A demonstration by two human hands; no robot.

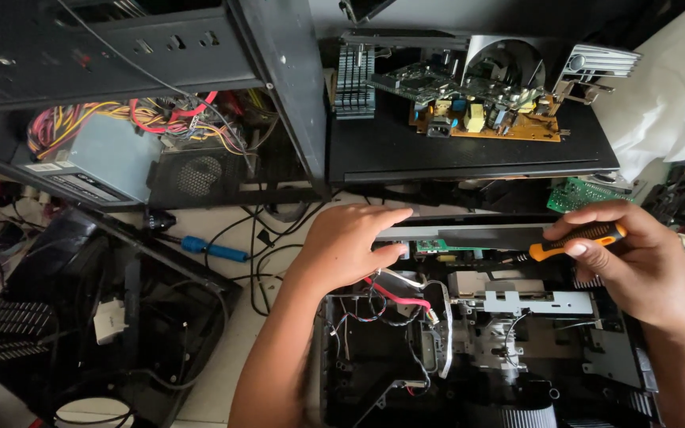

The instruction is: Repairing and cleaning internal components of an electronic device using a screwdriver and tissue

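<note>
Opened black casing (477, 364) of some electronic device lies low in the view on the pale floor, its top off and its metal brackets, wires and small boards laid bare. Behind it a flat black unit (469, 150) carries a loose brown circuit board (485, 119), and a computer tower (144, 103) with bundled coloured wires stands well to the left. Along the casing's far edge runs a grey metal strip (469, 234). On it rests the left hand (350, 242), fingers spread flat and pressing down, holding nothing. The right hand (628, 254) has its grip closed around an orange and black screwdriver (576, 240), whose tip points left at a spot just under the strip. To do this well, I judge, the flat hand should steady the strip while the tip seats squarely before turning, clear of the red wire (394, 297) nearby.
</note>
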